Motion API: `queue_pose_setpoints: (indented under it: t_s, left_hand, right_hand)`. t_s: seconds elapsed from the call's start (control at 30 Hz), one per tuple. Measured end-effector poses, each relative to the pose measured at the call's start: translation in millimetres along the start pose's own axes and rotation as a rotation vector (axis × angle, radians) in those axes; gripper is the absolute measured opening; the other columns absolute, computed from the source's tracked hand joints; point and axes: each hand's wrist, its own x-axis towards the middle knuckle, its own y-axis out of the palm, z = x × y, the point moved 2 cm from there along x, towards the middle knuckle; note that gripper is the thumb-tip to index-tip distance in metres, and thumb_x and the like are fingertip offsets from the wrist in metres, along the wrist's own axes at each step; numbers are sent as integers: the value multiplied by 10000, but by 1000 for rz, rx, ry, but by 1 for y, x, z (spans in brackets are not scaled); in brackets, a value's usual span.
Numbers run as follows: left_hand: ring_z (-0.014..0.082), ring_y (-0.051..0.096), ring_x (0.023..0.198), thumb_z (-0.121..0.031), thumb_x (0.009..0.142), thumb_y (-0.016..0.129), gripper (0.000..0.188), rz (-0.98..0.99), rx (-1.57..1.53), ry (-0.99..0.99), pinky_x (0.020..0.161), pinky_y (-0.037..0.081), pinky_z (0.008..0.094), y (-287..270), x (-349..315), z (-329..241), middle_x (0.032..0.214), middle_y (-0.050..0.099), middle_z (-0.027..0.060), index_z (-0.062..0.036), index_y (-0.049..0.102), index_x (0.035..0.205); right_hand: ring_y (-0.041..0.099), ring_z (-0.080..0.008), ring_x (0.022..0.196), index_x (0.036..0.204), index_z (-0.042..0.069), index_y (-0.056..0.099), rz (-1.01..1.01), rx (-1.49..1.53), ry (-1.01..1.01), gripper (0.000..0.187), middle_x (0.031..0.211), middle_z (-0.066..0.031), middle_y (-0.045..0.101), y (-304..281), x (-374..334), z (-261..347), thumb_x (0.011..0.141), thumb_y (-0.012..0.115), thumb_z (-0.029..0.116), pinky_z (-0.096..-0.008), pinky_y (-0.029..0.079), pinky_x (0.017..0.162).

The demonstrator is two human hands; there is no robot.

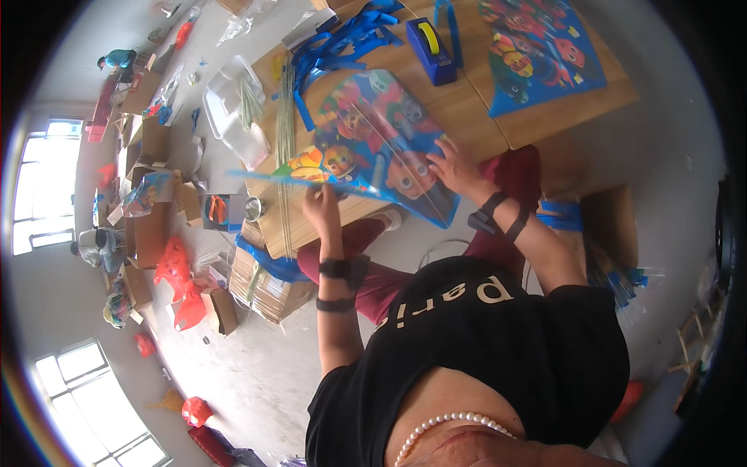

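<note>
Fingers of the left hand (pixel 320 212) appear to pinch the near edge of a printed sheet (pixel 379 134); the right hand (pixel 457 167) rests with fingers spread on its right side. The sheet lies between and beyond the hands on the worktop (pixel 465 113). To handle it well, I would let the right palm steady the film while the left fingers run the edge evenly, easing out any ripple before pressing. Just beyond the left hand lie thin pale rods (pixel 285 132); farther on, blue strips (pixel 338 50). Past the right hand stand a tape dispenser (pixel 430 53) and a second sheet (pixel 545 50), cut off above. The edge by the left hand is motion-blurred, its exact grip unclear; the film hides whatever is underneath.
</note>
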Motion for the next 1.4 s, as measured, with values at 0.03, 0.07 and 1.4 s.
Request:
queue_pose_setpoints:
  t_s: [0.03, 0.07, 1.4]
  left_hand:
    - [191, 708, 759, -107, 987, 619, 225, 47, -57, 36, 652, 611, 308, 14, 7, -3, 864, 693, 140, 109, 625, 1052]
    - [190, 709, 763, -126, 994, 633, 245, 96, -114, 71, 684, 604, 303, 31, 13, -5, 869, 698, 138, 108, 628, 1066]
    - [216, 694, 936, -3, 939, 469, 408, 352, -150, -93, 789, 580, 313, -18, 134, 22, 1075, 684, 91, 7, 573, 1334]
  right_hand:
    - [483, -358, 1279, 1231, 127, 681, 42, 1, 10, 348, 1357, -160, 548, 2, -5, 9, 898, 690, 229, -520, 381, 1046]
    - [466, -354, 1309, 1272, 139, 674, 84, 0, 23, 388, 1380, -162, 537, 4, -9, 17, 898, 691, 242, -533, 368, 1060]
    - [648, -148, 1006, 1498, 86, 415, -85, 1663, 1034, 655, 1197, -89, 670, 11, 37, -22, 916, 714, 59, -275, 537, 853]
